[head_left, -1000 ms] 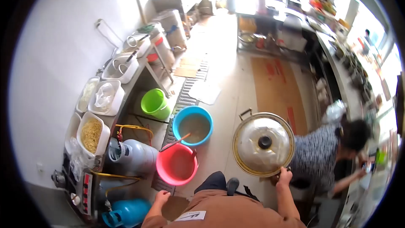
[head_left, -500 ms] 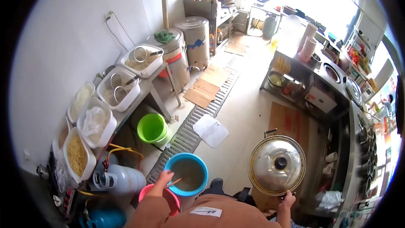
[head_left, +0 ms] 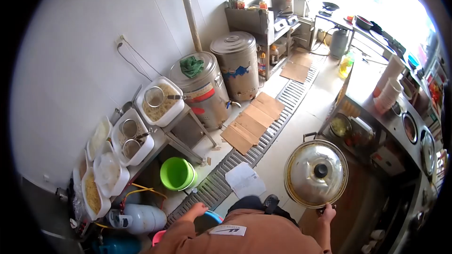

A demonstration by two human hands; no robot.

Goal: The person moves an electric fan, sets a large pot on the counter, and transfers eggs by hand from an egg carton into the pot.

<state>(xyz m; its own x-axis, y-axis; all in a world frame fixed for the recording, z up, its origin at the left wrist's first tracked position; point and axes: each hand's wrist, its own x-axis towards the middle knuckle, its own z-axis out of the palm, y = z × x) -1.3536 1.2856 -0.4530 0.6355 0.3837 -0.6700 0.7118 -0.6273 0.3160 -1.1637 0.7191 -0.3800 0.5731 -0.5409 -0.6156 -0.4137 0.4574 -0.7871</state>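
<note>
At lower right, the right hand's fingers wrap the near handle of the lidded pan; its far handle is unheld, so one-sided weight could tip it, sliding the lid. The left hand's fingers curl beside the blue bucket, contents unclear.

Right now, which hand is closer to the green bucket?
Left. The left hand is below and right of the green bucket in view, near the blue basin; the right hand is much farther right, gripping the lidded pan.
</note>
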